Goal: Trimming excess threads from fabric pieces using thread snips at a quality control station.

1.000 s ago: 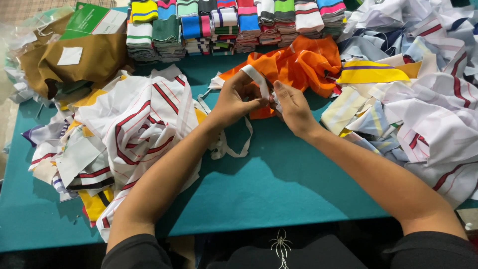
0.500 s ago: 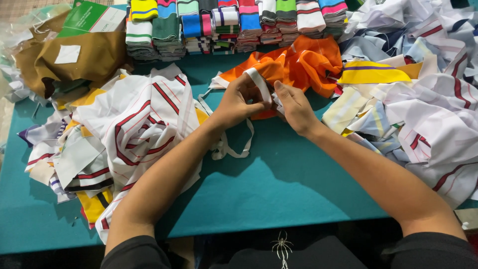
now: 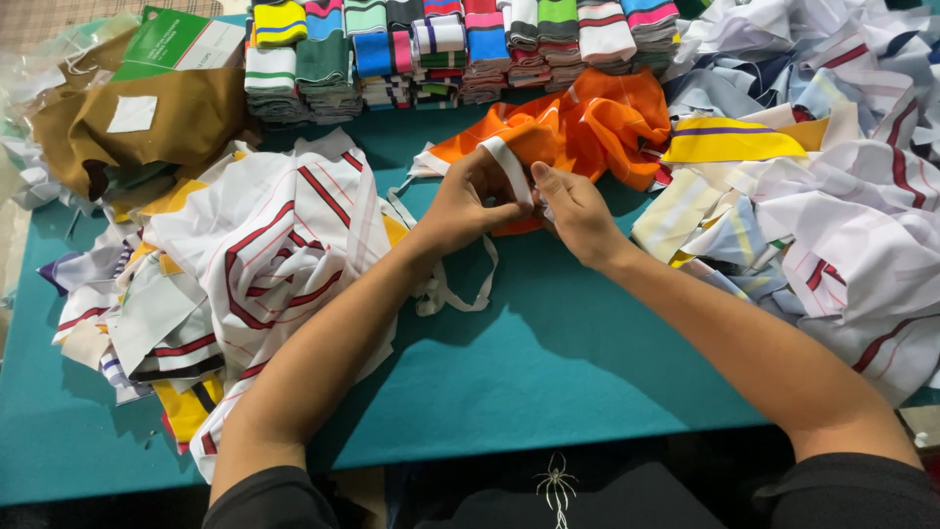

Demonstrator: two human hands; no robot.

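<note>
My left hand (image 3: 468,201) and my right hand (image 3: 576,208) meet over the middle of a teal table (image 3: 548,362). Both pinch a narrow white fabric strip (image 3: 509,168) that stands up between the fingers. The rest of the strip (image 3: 460,289) hangs down and loops on the table below my left wrist. Right behind the hands lies a crumpled orange cloth (image 3: 587,122).
A heap of white pieces with red stripes (image 3: 259,255) lies at the left, another heap of white and striped pieces (image 3: 832,196) at the right. Folded coloured ribbed bands (image 3: 441,49) are stacked along the back. A brown bag (image 3: 147,122) with a green packet sits back left.
Both hands stay together at the same spot; the fingers have worked the white strip slightly, and its upright end has shifted a little.
</note>
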